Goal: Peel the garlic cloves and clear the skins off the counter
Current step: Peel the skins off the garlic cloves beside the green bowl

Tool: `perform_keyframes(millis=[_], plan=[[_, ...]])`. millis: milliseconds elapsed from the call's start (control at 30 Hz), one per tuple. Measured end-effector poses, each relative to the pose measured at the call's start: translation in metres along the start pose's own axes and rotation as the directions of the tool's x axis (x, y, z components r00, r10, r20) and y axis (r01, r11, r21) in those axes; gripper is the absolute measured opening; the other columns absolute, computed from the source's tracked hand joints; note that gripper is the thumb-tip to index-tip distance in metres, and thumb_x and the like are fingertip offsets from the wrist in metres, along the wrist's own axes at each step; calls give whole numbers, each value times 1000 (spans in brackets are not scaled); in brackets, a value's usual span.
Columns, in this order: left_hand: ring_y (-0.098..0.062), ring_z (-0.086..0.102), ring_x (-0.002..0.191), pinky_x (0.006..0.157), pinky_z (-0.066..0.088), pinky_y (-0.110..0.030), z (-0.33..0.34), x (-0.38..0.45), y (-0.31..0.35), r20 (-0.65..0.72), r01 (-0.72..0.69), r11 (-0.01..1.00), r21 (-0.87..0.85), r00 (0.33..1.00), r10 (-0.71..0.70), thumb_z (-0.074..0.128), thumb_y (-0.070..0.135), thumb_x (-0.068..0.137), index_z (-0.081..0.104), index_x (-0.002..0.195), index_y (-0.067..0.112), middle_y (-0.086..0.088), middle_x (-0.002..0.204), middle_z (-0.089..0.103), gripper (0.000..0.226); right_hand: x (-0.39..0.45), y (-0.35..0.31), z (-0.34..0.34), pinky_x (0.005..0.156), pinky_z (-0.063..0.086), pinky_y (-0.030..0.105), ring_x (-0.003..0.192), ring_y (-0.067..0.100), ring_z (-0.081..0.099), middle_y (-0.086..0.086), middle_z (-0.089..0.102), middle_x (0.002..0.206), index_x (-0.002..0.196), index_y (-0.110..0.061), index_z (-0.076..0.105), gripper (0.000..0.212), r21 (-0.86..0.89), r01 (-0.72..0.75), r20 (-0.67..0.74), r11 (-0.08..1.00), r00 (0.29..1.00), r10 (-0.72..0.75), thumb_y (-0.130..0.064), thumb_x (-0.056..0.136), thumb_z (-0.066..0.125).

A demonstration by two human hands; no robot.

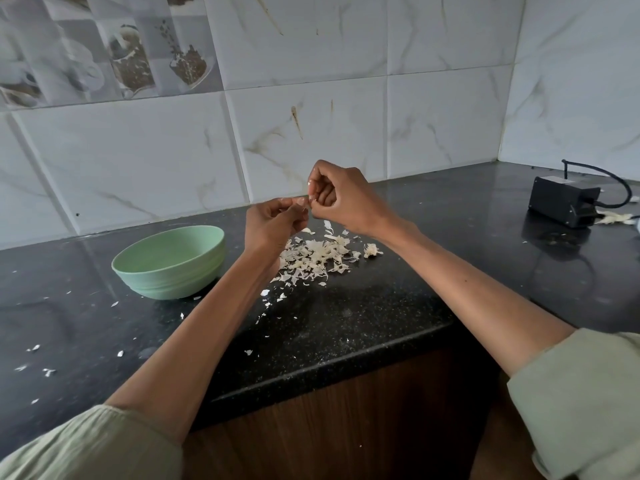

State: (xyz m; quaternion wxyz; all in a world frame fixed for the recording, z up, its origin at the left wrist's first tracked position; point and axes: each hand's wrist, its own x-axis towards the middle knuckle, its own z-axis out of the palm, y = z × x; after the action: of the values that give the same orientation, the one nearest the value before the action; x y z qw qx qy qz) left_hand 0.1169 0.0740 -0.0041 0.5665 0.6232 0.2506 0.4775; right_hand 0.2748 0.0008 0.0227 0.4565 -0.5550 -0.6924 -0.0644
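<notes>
My left hand and my right hand meet above the black counter, fingertips pinched together on a small garlic clove that is mostly hidden by the fingers. A thin bit of skin shows at my right fingertips. Directly below the hands lies a pile of pale garlic skins. A small papery clump lies at the pile's right edge. A light green bowl stands left of the pile; its inside is hidden from this angle.
Loose skin flakes are scattered over the counter's left and front. A black box with a cable sits at the far right, with more skins beside it. The counter's front edge runs above a wooden cabinet. A tiled wall stands behind.
</notes>
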Motion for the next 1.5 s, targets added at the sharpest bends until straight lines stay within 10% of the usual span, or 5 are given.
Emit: perform_keyframes(millis=[367, 533, 733, 967, 1500], plan=[[-26, 79, 88, 90, 64, -43, 2, -4, 2, -67, -119, 963, 241, 988, 138, 77, 20, 97, 79, 83, 25, -4, 81, 80, 15, 3, 1, 9, 66, 56, 43, 64, 8, 57, 3, 68, 85, 95, -15, 54, 19, -102, -41, 32, 994, 998, 44, -12, 88, 71], [-18, 76, 83, 81, 64, -29, 2, -10, 9, -63, -163, 957, 240, 981, 183, 77, 17, 97, 79, 89, 23, -4, 83, 80, 10, 1, -4, 6, 61, 43, 19, 60, -3, 49, -5, 60, 81, 87, -22, 50, 27, 82, -134, 29, 988, 991, 132, -12, 91, 75], [-13, 71, 79, 77, 61, -21, 0, -11, 10, -20, -224, 952, 208, 972, 233, 74, 12, 99, 78, 96, 18, -10, 87, 79, 8, 2, -10, 2, 77, 59, 40, 84, 18, 63, 20, 72, 102, 86, -20, 48, 43, 268, -214, 84, 939, 976, 199, -51, 69, 74], [-11, 72, 79, 77, 60, -20, -2, -10, 10, -3, -272, 941, 202, 961, 278, 74, 10, 98, 80, 104, 11, -7, 87, 80, 8, 5, -3, -1, 73, 57, 26, 80, 17, 61, 20, 60, 97, 84, -17, 39, 35, 364, -261, 122, 894, 965, 232, -3, 94, 69], [-16, 76, 86, 80, 60, -25, 2, -7, 10, 29, -344, 919, 191, 938, 345, 72, 8, 99, 81, 109, 13, -4, 91, 81, 14, 8, 11, 0, 75, 60, 28, 77, 11, 68, 7, 63, 91, 99, -13, 55, 16, 392, -359, 137, 847, 933, 332, -8, 99, 70]])
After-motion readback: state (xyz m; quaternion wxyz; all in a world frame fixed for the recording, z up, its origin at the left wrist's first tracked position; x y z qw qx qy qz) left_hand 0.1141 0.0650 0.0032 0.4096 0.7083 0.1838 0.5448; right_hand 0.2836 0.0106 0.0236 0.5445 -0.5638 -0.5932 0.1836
